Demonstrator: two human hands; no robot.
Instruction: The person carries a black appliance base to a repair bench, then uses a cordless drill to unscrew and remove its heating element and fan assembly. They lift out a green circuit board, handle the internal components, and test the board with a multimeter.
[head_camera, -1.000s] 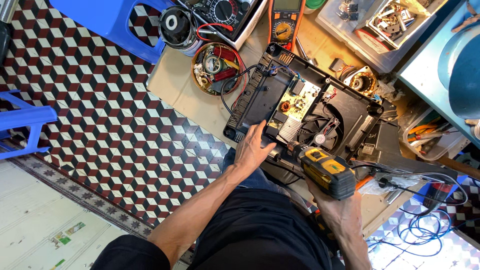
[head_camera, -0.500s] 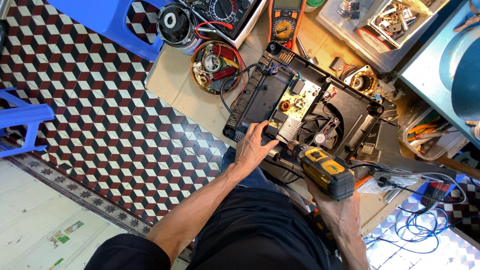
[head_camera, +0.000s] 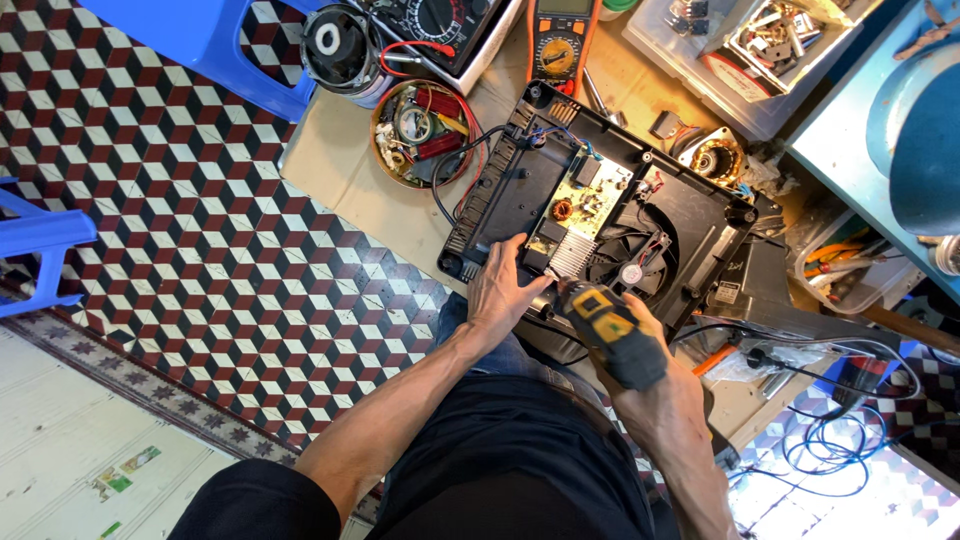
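Underfoot, the floor (head_camera: 190, 250) is tiled in a cube pattern of dark red, black and white, edged at the lower left by a patterned border and pale, worn planks. A blue plastic stool (head_camera: 40, 245) stands at the far left and a blue chair (head_camera: 215, 40) near the top. Next comes the low worktop (head_camera: 350, 170), covered in tan card, carrying a round speaker part (head_camera: 335, 45), a round tin of small parts (head_camera: 425, 135) and, farther up, an orange multimeter (head_camera: 560, 45). The opened black appliance (head_camera: 600, 215) lies tilted across the worktop, its circuit board, heat sink and fan exposed. The left hand (head_camera: 505, 295) lies open and flat, fingers spread, pressing on the near edge of the appliance. Just beside it, the right hand (head_camera: 655, 385) is clenched around a yellow-and-black cordless screwdriver (head_camera: 610, 330), whose tip points at the appliance's near edge by the left hand's fingers. Right of these sit a clear parts box (head_camera: 760, 50), a copper coil (head_camera: 715, 160), a tray of tools (head_camera: 850, 275) and a blue cable (head_camera: 820, 450) looped on the floor.
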